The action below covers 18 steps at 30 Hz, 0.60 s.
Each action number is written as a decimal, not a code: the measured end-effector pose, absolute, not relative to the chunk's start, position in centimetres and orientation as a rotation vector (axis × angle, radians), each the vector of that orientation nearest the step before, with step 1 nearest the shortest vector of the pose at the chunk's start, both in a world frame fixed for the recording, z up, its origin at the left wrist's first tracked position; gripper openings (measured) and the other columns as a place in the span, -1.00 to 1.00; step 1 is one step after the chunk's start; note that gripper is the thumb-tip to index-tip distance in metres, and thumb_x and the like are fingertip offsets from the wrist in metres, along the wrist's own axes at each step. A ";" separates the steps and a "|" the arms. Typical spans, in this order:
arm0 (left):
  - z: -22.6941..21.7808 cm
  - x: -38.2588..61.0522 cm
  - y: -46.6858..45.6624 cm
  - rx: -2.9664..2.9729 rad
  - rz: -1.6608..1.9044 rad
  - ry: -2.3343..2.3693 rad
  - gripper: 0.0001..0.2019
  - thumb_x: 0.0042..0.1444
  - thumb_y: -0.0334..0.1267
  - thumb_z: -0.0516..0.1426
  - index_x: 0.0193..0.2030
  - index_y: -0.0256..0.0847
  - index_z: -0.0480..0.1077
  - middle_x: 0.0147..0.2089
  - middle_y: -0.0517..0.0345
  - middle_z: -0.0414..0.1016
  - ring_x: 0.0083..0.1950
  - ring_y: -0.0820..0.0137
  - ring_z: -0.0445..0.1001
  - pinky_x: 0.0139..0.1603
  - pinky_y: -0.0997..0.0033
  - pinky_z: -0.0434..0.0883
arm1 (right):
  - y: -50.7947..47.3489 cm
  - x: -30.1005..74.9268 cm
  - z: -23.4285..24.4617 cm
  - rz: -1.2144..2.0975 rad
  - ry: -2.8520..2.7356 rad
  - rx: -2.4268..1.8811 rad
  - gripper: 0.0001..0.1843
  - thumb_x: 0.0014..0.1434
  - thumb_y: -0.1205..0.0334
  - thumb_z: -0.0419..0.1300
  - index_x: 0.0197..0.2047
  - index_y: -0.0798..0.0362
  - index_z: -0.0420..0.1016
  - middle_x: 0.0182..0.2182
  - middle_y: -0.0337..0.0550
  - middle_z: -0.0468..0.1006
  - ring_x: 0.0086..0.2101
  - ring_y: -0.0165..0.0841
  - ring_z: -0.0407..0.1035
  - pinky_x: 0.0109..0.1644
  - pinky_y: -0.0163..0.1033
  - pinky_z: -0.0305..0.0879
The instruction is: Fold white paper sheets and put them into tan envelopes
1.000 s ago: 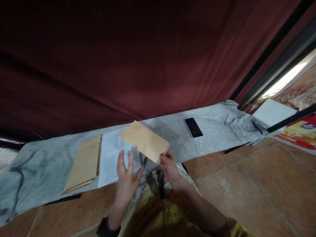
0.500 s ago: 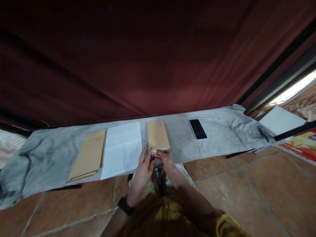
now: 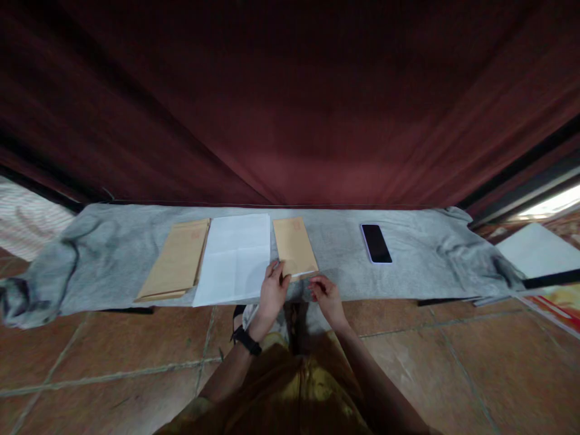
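A tan paper envelope (image 3: 295,244) lies on the grey cloth in front of me, its near end towards my body. A strip of white paper shows at that near end. My left hand (image 3: 274,290) grips the envelope's near left corner, with thumb and fingers on its edge. Just off the near right corner hovers my right hand (image 3: 328,299), its fingers loosely bent and apart, with nothing visible in them. White paper sheets (image 3: 235,257) lie flat to the left of the envelope. Beyond those rests a stack of tan envelopes (image 3: 176,260).
A phone (image 3: 376,244) with a pale purple edge lies to the right on the grey cloth (image 3: 333,241). Dark red fabric (image 3: 290,139) hangs along the far edge. At far right are a white panel (image 3: 539,254) and a red-yellow printed item (image 3: 557,305). Tiled floor lies below.
My right hand has come away from the envelope's near edge, to the right. My left hand has shifted onto its near left corner. The whole view has turned slightly.
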<state>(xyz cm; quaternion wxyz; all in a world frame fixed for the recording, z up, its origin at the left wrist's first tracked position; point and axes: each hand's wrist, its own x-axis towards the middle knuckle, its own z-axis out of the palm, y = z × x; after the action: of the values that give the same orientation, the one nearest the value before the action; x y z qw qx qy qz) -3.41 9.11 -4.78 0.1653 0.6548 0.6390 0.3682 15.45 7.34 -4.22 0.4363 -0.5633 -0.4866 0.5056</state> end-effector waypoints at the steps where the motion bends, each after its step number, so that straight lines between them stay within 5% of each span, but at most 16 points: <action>1: -4.7 -3.3 9.1 1.890 1.017 1.832 -0.56 0.24 -0.34 0.15 0.26 -0.21 0.37 0.33 -0.15 0.38 0.31 0.12 0.43 0.33 0.03 0.43 | 7.6 15.8 -4.2 1.075 -1.350 -1.431 -0.77 0.28 0.10 0.12 -0.13 0.01 0.53 -0.26 -0.09 0.62 -0.30 -0.25 0.50 -0.12 -0.08 0.49; 7: -3.7 -2.7 8.5 2.161 0.804 1.884 -0.58 0.31 -0.36 0.08 0.30 -0.21 0.32 0.41 -0.17 0.28 0.37 0.12 0.36 0.33 0.09 0.42 | 9.9 17.0 -4.1 0.392 -1.942 -1.408 -0.67 0.36 0.33 0.04 0.09 -0.03 0.52 0.11 0.01 0.51 0.13 -0.15 0.36 0.21 0.03 0.33; 18: -2.9 -3.1 8.6 2.522 0.275 1.908 -0.61 0.29 -0.47 0.05 0.23 -0.24 0.39 0.26 -0.12 0.47 0.17 0.15 0.47 0.14 0.14 0.46 | 11.0 17.7 -5.8 0.344 -2.104 -1.358 -0.67 0.40 0.30 0.07 0.17 -0.02 0.47 0.15 -0.05 0.53 0.14 -0.21 0.37 0.20 -0.04 0.26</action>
<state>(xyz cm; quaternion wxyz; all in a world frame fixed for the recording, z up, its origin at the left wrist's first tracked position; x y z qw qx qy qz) -3.08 8.62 -2.92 -0.0163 0.7944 0.6010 0.0867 17.67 11.02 -5.84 0.3021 -0.5120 -0.7936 0.1298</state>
